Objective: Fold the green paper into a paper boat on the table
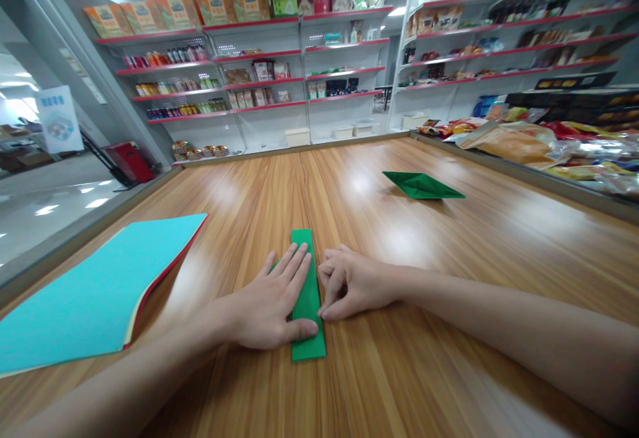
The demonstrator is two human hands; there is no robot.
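Note:
A strip of folded green paper [307, 291] lies lengthwise on the wooden table in front of me. My left hand [272, 301] rests flat across it, fingers spread and thumb over its lower part; a small green bit shows at the left beside the fingers. What lies under the palm is hidden. Against the strip's right edge, my right hand [352, 285] is curled, thumb and forefinger tips pinched together at the paper's border. Whether paper is between those tips, I cannot tell. Farther back on the right sits a folded green paper piece [424, 186] with pointed ends.
On the left lies a stack of coloured paper [100, 285], turquoise on top with red and cream edges below. Packaged snacks [529, 145] are heaped beyond the right table edge. Shelves [259, 82] of goods stand behind the table, and a red hand cart [128, 162] at the left.

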